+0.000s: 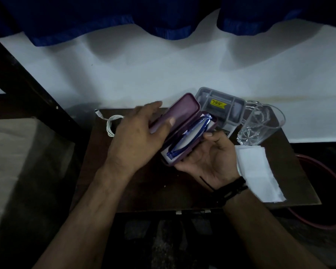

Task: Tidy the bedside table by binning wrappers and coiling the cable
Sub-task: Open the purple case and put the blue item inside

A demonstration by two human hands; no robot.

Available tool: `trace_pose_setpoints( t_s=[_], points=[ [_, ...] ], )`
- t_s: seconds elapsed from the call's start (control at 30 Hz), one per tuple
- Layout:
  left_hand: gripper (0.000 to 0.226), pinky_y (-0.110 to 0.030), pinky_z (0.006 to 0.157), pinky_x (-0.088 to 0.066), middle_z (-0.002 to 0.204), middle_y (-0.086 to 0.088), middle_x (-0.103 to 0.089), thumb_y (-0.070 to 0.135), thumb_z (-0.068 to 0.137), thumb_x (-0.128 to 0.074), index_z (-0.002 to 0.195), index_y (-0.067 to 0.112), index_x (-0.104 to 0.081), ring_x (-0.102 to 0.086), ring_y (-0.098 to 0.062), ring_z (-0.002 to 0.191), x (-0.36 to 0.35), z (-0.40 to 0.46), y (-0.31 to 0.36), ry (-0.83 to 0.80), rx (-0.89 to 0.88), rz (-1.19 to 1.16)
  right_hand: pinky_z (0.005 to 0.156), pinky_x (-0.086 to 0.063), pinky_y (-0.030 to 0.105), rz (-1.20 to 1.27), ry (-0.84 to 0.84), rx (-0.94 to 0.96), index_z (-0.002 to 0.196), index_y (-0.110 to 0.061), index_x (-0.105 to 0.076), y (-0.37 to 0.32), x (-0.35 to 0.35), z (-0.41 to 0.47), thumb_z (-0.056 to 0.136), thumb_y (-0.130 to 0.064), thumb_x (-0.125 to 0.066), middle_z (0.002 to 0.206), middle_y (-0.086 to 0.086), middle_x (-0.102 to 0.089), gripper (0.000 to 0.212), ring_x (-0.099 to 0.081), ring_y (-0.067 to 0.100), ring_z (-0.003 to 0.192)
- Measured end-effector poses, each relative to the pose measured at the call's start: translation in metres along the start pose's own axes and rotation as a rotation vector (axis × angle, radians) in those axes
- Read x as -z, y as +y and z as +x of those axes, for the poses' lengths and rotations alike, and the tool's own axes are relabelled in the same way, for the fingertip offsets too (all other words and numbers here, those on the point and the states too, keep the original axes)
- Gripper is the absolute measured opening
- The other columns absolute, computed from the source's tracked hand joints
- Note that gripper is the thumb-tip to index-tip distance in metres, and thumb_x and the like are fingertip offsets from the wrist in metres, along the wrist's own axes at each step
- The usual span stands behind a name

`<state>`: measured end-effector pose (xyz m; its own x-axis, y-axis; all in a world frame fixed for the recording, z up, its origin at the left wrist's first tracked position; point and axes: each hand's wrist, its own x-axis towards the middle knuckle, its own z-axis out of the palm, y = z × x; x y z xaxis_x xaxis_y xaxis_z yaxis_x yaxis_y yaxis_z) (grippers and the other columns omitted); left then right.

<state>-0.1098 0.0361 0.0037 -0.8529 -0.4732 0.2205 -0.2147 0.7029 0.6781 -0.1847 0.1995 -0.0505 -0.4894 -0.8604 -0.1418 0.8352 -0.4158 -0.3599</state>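
Head view shows my left hand pinching the lid and my right hand cupping the open glasses case, so shutting it crooked could squash the blue glasses.

Only one label shows: a small yellow sticker with dark print, stuck inside the middle compartment of the grey compartment tray at about one o'clock on the table. Its shape suggests a price tag, and the lower line seems to hold a few digits, but the dim light and the blur leave them too faint to read. Nothing else carries legible text, brand marks or numbers.
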Motion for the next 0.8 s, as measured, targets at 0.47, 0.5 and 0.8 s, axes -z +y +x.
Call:
trace_pose_setpoints(
  t_s=[0.47,0.5,0.8],
  points=[
    [0.076,-0.038,0.102,-0.050,0.130,0.007,-0.063,0.062,0.076,-0.066,0.145,0.035,-0.051,-0.062,-0.011,0.119,-0.026,-0.008,-0.012,-0.311,-0.108,-0.040,0.085,-0.056,0.036,-0.155,0.294,-0.009,0.146,-0.010,-0.048,0.004,-0.002,0.011,0.091,-0.032,-0.067,0.131,0.010,-0.060,0.062,-0.067,0.020,0.112],
    [0.075,-0.038,0.102,-0.050,0.134,0.007,-0.062,0.058,0.079,-0.066,0.148,0.037,-0.047,-0.061,-0.012,0.121,-0.028,-0.009,-0.014,-0.312,-0.111,-0.023,0.084,-0.057,0.035,-0.173,0.315,-0.003,0.146,-0.011,-0.046,0.005,-0.002,0.011,0.090,-0.032,-0.067,0.128,0.008,-0.061,0.064,-0.069,0.017,0.105],
    [0.067,-0.046,0.091,-0.056,0.137,0.010,-0.062,0.056,0.084,-0.048,0.149,0.044,-0.038,-0.064,-0.021,0.120,-0.034,-0.012,-0.021,-0.246,-0.133,0.129,0.080,-0.056,0.032,-0.332,0.396,-0.028,0.118,-0.026,-0.062,0.011,-0.005,0.012,0.092,-0.039,-0.066,0.092,-0.002,-0.069,0.029,-0.070,0.011,0.088]
  ],
)
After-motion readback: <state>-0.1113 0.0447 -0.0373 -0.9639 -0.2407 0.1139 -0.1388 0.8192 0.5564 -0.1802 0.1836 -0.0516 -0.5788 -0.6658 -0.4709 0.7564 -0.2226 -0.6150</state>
